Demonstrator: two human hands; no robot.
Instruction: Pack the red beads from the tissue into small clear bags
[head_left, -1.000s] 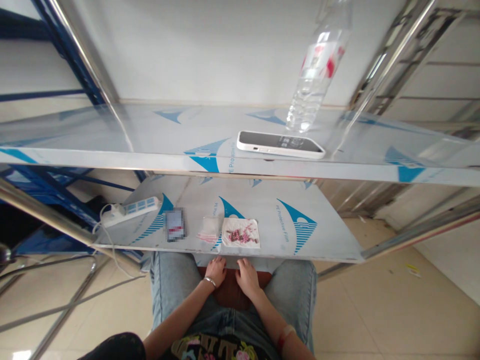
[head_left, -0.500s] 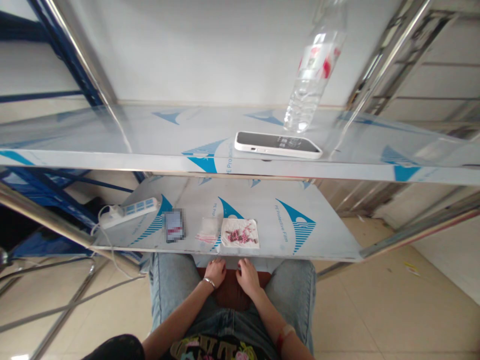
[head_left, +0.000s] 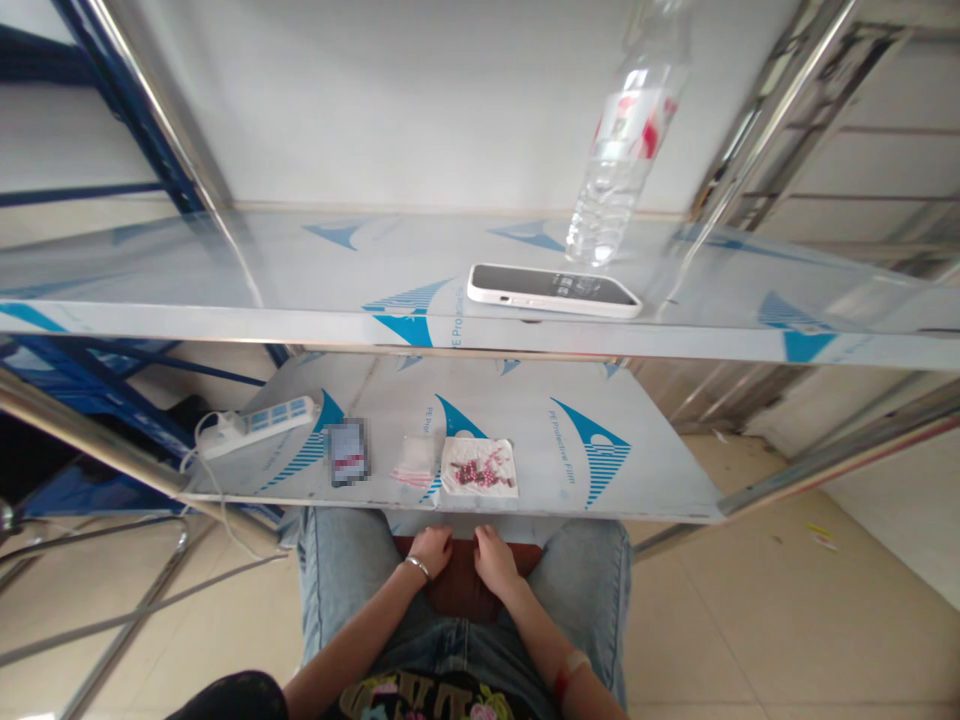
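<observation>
Illumination: moderate, diffuse. The silver metal shelf (head_left: 289, 262) carries soft reflections; the chrome pole (head_left: 157, 103), narrow glare. Wide-angle distortion stretches the clear plastic bottle (head_left: 622, 160). Slight blur softens the white, red-patterned square packet (head_left: 480, 468); pixelation masks the grey rectangular object (head_left: 348, 452).

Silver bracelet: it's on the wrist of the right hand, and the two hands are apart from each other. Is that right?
Not quite. The head view shows the silver bracelet on the wrist of the left hand, not the right hand; the two are indeed apart from each other.
</observation>
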